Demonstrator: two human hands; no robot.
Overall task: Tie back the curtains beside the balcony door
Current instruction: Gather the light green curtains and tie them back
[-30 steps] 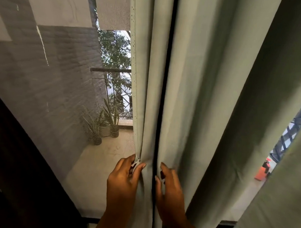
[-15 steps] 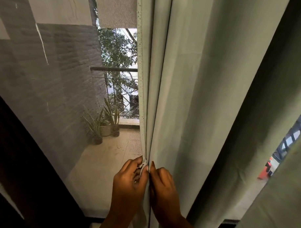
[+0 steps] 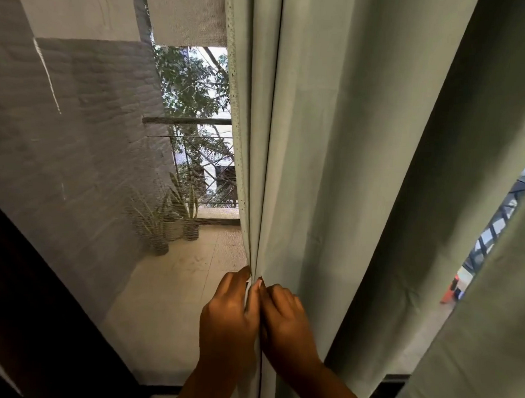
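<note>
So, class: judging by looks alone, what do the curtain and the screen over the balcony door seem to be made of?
Curtain: probably woven cloth, matt pale green; it hangs in soft folds and bunches where both hands pinch it.
Screen: seemingly fine mesh; the balcony wall and potted plants show through it, greyed.

potted plants (image 3: 177, 225) | balcony railing (image 3: 197, 155) | tree (image 3: 194, 83) | orange object (image 3: 453, 290)
</note>
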